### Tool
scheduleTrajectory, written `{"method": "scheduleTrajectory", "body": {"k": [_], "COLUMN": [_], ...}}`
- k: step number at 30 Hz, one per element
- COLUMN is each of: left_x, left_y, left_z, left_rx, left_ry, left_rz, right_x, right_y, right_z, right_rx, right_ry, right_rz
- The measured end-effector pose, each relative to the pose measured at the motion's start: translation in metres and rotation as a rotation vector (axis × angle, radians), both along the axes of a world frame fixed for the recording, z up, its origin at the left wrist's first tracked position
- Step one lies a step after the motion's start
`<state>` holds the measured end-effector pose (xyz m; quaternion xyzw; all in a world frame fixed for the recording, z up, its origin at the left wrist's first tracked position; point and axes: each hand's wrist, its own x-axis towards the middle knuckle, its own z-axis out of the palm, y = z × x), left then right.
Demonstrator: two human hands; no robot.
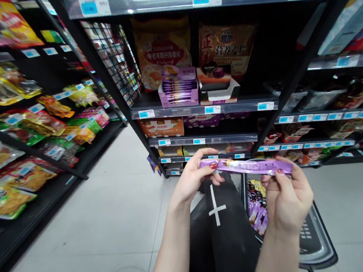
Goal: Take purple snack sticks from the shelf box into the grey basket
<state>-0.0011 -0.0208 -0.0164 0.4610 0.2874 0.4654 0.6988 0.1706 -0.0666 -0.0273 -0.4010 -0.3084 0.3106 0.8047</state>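
A long, thin purple snack packet (248, 165) stretches level between my two hands, above my knees. My left hand (196, 173) pinches its left end between thumb and fingers. Its right end sits in the grip of my right hand (286, 185), thumb on top. Below and behind the packet stands a dark shopping basket (316, 236), holding several purple sachets (259, 214) and some yellow and black ones. On the shelf ahead, a purple open carton (179, 93) is filled with similar purple packets. Beside it a black and white carton (218, 89) shows no packets inside.
Large cereal bags (227, 48) stand behind the cartons. Price tags line the shelf edge (204, 108). Boxed drinks (163, 127) sit one level lower. To the left runs a rack of bagged snacks (31, 123); more shelving (331, 114) stands at right. Pale tiles (112, 215) cover the floor.
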Motion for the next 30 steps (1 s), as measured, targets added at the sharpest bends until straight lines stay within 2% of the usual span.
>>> {"method": "scheduleTrajectory", "body": {"k": [3, 5, 11, 15, 19, 23, 26, 30], "left_x": [0.001, -0.001, -0.011, -0.008, -0.005, -0.003, -0.003, -0.005], "left_y": [0.002, 0.004, 0.008, 0.008, 0.010, 0.013, 0.013, 0.013], "left_z": [-0.002, -0.005, -0.009, -0.011, -0.020, -0.031, -0.033, -0.028], "left_rx": [0.009, -0.004, -0.114, -0.138, -0.102, -0.102, -0.091, -0.028], "left_ry": [-0.003, 0.029, 0.082, 0.084, 0.173, 0.303, 0.352, 0.300], "left_rz": [0.053, 0.024, -0.292, -0.362, -0.428, -0.639, -0.786, -0.836], "right_x": [-0.004, -0.005, 0.000, 0.005, 0.003, -0.006, -0.010, -0.005], "right_y": [-0.001, -0.002, -0.001, 0.000, 0.001, -0.001, -0.001, 0.001], "right_z": [0.001, 0.001, -0.001, -0.001, -0.002, -0.003, -0.003, -0.002], "right_rx": [0.022, 0.041, 0.007, -0.027, -0.015, 0.022, 0.044, 0.052], "right_ry": [-0.023, -0.046, -0.029, -0.011, -0.041, -0.110, -0.111, -0.049], "right_rz": [-0.010, -0.022, -0.062, -0.082, -0.113, -0.171, -0.175, -0.175]}}
